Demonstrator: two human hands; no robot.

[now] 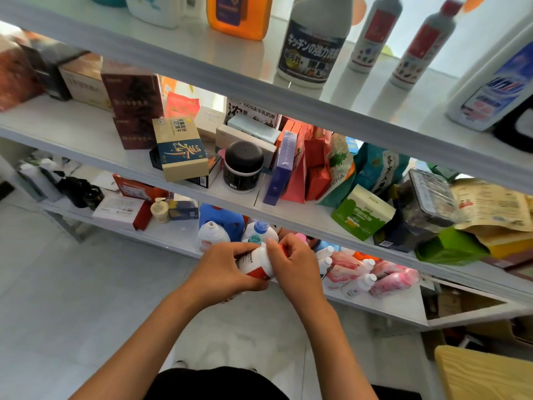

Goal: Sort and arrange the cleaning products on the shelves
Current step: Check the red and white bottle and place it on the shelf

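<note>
Both my hands hold one white bottle with a red label (pixel 257 265) in front of the low shelf (pixel 383 306). My left hand (pixel 222 269) grips its body from the left. My right hand (pixel 294 261) curls round its upper end, where a red cap peeks out. Behind the hands stand white bottles (pixel 209 235) and a blue jug (pixel 223 216). Pink and white bottles (pixel 375 277) lie on the same shelf to the right. On the top shelf (pixel 202 53) stand a grey-white bottle with a dark label (pixel 313 47), two slim red-labelled bottles (pixel 375 33) and an orange jug (pixel 239 13).
The middle shelf (pixel 86 134) carries boxes, a black jar (pixel 243 166), food bags and a green box (pixel 360 215). A small pump bottle (pixel 160 210) and boxes sit at the low shelf's left. Pale tiled floor (pixel 72 298) lies below; a yellow object (pixel 484 373) is at lower right.
</note>
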